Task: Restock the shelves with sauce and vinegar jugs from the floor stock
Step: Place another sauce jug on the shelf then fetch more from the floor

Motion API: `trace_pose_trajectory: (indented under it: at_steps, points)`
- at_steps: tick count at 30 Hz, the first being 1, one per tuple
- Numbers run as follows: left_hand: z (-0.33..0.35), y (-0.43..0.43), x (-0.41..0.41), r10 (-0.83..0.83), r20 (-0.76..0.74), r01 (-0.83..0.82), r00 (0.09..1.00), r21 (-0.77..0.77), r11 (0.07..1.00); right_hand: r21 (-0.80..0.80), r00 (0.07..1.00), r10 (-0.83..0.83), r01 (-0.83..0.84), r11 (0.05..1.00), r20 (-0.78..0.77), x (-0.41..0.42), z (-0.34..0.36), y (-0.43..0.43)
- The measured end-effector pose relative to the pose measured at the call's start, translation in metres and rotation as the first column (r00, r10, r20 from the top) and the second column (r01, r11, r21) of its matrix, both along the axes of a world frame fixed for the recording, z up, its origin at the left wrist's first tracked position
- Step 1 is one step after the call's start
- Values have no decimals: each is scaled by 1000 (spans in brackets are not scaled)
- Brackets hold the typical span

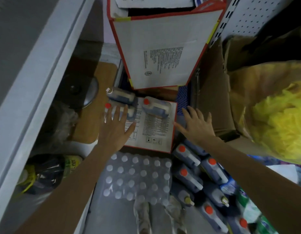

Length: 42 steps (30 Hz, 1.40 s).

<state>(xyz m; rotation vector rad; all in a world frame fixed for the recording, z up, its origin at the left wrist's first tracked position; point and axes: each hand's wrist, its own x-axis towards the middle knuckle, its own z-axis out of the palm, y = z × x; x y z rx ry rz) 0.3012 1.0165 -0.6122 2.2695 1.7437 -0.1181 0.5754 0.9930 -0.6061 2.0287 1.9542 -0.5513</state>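
Red-edged white cardboard marks the low carton (154,132) at the centre of a crowded shop floor, with three dark jugs (155,108) lying along its far edge. A person's left hand (115,129) is spread over the jug at the carton's far-left corner (131,114). The right hand (197,126) reaches in at the carton's right edge. Both hands have their fingers apart and grip nothing. More red-capped floor-stock jugs (188,159) lie packed by the carton's near-right corner.

The far-left jug appears to overhang the carton's edge, so a one-handed lift or a nudge could probably roll it off. Room looks tight. A tall carton (163,53) leans over the far side, a brown box (212,102) crowds the right edge, and a shrink-wrapped bottle pack (138,176) butts against the near edge. Straight up seems the only free way out.
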Motion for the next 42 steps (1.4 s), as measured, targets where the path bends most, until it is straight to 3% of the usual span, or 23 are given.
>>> trace_pose_trajectory:
  at_steps: [11, 17, 23, 28, 32, 37, 42]
  points:
    - [-90, 48, 7, -223, -116, 230, 968, 56, 971, 17, 976, -88, 93, 996, -199, -12, -116, 44]
    - [-123, 61, -3, -171, -81, 179, 982, 102, 979, 108, 922, -114, 164, 981, -369, -16, -162, 91]
    - [-156, 44, -13, -246, -43, 250, 968, 185, 950, 97, 956, -95, 126, 987, -277, -34, -206, 132]
    - [-183, 41, -25, -204, -41, 208, 978, 171, 963, 55, 941, -187, 210, 976, -282, -47, -231, 141]
    - [-187, 39, -27, -179, -6, 178, 984, 141, 974, 50, 905, -255, 288, 956, -341, -56, -235, 138]
    - [-192, 23, -26, -180, -9, 180, 984, 145, 973, 59, 861, -203, 259, 964, -466, -62, -239, 105]
    - [-200, 4, -23, -167, 2, 167, 986, 60, 984, 96, 709, -292, 452, 887, -642, -69, -237, 75]
